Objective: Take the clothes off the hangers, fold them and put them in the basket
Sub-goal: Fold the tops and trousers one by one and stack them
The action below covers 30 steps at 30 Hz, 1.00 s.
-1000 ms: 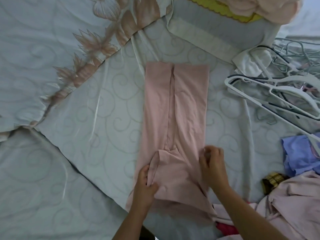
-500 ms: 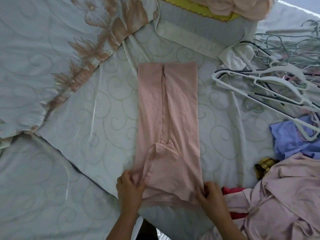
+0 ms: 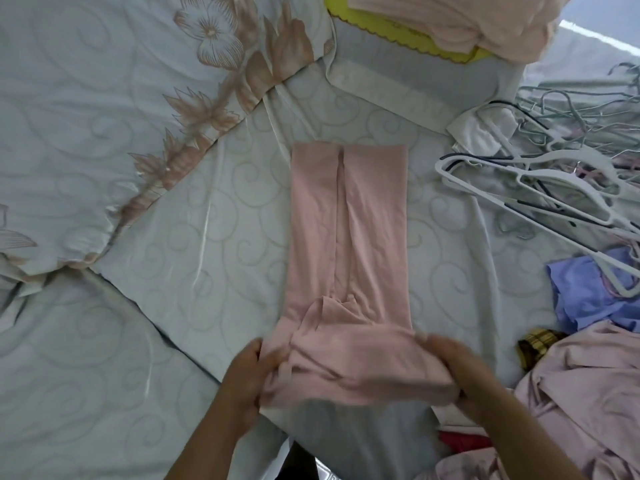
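A pale-green floral quilt (image 3: 104, 116) lies at left on the swirl-patterned bed sheet (image 3: 207, 271). The left hand (image 3: 247, 379) grips the near left corner of a long, folded pink knit garment (image 3: 349, 237), fingers curled into the cloth. The right hand (image 3: 460, 372) clasps the near right corner. Between the hands the near end is bunched and doubled over. The rest lies flat, stretching away from the grip. White plastic hangers (image 3: 554, 188) sit tangled at right.
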Tool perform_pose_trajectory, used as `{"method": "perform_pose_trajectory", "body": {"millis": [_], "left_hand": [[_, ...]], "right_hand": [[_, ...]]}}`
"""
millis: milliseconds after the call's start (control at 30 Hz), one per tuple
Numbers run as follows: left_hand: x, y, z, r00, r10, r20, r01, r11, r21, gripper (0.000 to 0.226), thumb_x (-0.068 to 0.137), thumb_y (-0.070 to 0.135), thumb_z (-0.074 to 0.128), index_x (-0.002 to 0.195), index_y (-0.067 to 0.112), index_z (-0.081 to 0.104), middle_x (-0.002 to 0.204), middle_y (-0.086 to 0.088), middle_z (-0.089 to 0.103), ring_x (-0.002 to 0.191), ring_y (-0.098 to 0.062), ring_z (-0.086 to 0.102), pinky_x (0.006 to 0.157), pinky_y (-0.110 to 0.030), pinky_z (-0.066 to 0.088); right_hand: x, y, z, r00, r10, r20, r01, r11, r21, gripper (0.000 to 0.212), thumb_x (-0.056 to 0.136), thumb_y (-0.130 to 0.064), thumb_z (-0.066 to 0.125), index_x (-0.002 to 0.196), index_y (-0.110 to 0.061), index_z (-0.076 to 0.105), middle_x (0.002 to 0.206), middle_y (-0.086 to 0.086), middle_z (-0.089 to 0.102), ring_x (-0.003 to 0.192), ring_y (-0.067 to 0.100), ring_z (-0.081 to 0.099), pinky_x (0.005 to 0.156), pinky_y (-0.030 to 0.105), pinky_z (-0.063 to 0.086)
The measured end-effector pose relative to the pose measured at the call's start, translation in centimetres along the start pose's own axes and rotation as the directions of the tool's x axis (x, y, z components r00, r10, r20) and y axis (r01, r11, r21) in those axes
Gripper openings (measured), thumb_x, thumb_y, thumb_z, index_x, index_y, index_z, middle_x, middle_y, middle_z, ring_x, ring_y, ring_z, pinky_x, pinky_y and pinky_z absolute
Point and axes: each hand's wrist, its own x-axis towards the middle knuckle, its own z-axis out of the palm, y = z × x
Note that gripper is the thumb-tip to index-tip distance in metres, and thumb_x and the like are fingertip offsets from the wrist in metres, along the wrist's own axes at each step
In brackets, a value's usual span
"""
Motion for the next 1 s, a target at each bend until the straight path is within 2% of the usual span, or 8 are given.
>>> {"method": "perform_pose_trajectory", "body": {"millis": [100, 200, 267, 433, 533, 633, 767, 1000], "left_hand": [[2.4, 7.1, 2.5, 0.995, 0.067, 0.079, -0.054, 0.986, -0.155, 0.021, 0.087, 0.017, 0.056, 0.093, -0.002, 0.065, 0.08, -0.011, 0.071, 0.066, -0.017, 0.068, 0.056, -0.025, 0.054], [5.0, 15.6, 4.6, 0.954, 0.186, 0.236, -0.08, 0.915, -0.396, 0.045, 0.096, 0.026, 0.039, 0.082, -0.002, 0.072, 0.079, -0.013, 0.073, 0.068, -0.017, 0.07, 0.056, -0.025, 0.056], [6.6, 20.0, 5.8, 0.953, 0.253, 0.168, -0.153, 0.879, -0.452, 0.047, 0.097, 0.04, 0.039, 0.095, -0.001, 0.063, 0.087, -0.016, 0.07, 0.074, -0.022, 0.07, 0.061, -0.03, 0.058], [12.4, 16.5, 6.5, 0.956, 0.251, -0.155, -0.186, 0.921, 0.343, 0.028, 0.093, 0.035, 0.054, 0.086, 0.009, 0.048, 0.086, -0.013, 0.055, 0.074, -0.022, 0.055, 0.057, -0.03, 0.045], [13.8, 11.9, 6.2, 0.925, 0.292, -0.242, -0.105, 0.81, 0.577, 0.043, 0.087, 0.036, 0.061, 0.106, -0.001, 0.051, 0.108, -0.018, 0.056, 0.101, -0.033, 0.056, 0.084, -0.041, 0.05], [13.6, 10.3, 6.1, 0.917, 0.316, -0.245, -0.156, 0.847, 0.508, 0.023, 0.087, 0.026, 0.063, 0.09, 0.007, 0.05, 0.092, -0.007, 0.056, 0.089, -0.026, 0.054, 0.08, -0.032, 0.046], [12.9, 9.9, 5.3, 0.938, 0.293, -0.186, -0.201, 0.895, 0.397, 0.015, 0.087, 0.018, 0.063, 0.088, 0.005, 0.054, 0.077, -0.009, 0.052, 0.072, -0.02, 0.045, 0.062, -0.029, 0.036], [9.3, 7.3, 2.6, 1.0, -0.017, -0.004, 0.017, 0.996, 0.088, 0.011, 0.087, 0.0, 0.06, 0.088, 0.009, 0.052, 0.091, -0.01, 0.061, 0.076, -0.018, 0.058, 0.07, -0.028, 0.05]], "right_hand": [[1.6, -7.2, 1.4, 0.999, 0.023, 0.023, -0.026, 0.984, 0.176, 0.015, 0.084, -0.021, 0.059, 0.083, -0.006, 0.064, 0.059, 0.006, 0.069, 0.051, 0.014, 0.065, 0.043, 0.022, 0.051], [3.6, -14.3, 2.4, 0.987, -0.121, 0.104, 0.079, 0.936, 0.343, 0.041, 0.091, -0.033, 0.045, 0.064, -0.009, 0.065, 0.047, 0.001, 0.062, 0.039, 0.009, 0.058, 0.034, 0.016, 0.042], [5.2, -18.2, 2.6, 0.967, -0.245, 0.069, 0.194, 0.886, 0.422, 0.049, 0.092, -0.046, 0.041, 0.073, -0.007, 0.063, 0.057, 0.003, 0.062, 0.046, 0.008, 0.054, 0.04, 0.013, 0.041], [10.8, -16.6, 2.1, 0.929, -0.279, -0.242, 0.327, 0.926, 0.188, 0.028, 0.094, -0.036, 0.05, 0.074, -0.016, 0.05, 0.07, 0.003, 0.053, 0.047, 0.006, 0.045, 0.042, 0.013, 0.034], [12.4, -10.9, 2.6, 0.897, -0.315, -0.31, 0.258, 0.943, -0.212, 0.026, 0.09, -0.026, 0.059, 0.068, -0.012, 0.054, 0.06, 0.002, 0.044, 0.05, 0.011, 0.037, 0.042, 0.017, 0.03], [12.7, -7.8, 3.8, 0.898, -0.344, -0.275, 0.257, 0.916, -0.307, 0.02, 0.089, -0.02, 0.059, 0.074, -0.007, 0.056, 0.063, 0.002, 0.049, 0.054, 0.014, 0.043, 0.04, 0.014, 0.036], [12.3, -7.8, 4.5, 0.9, -0.294, -0.322, 0.221, 0.944, -0.247, 0.013, 0.085, -0.013, 0.063, 0.089, -0.003, 0.058, 0.08, 0.01, 0.057, 0.073, 0.024, 0.053, 0.069, 0.034, 0.046], [8.3, -3.6, 3.5, 0.948, -0.154, -0.279, 0.1, 0.975, -0.2, 0.01, 0.081, -0.001, 0.063, 0.078, -0.003, 0.053, 0.07, 0.011, 0.051, 0.062, 0.021, 0.046, 0.056, 0.03, 0.037]]}}
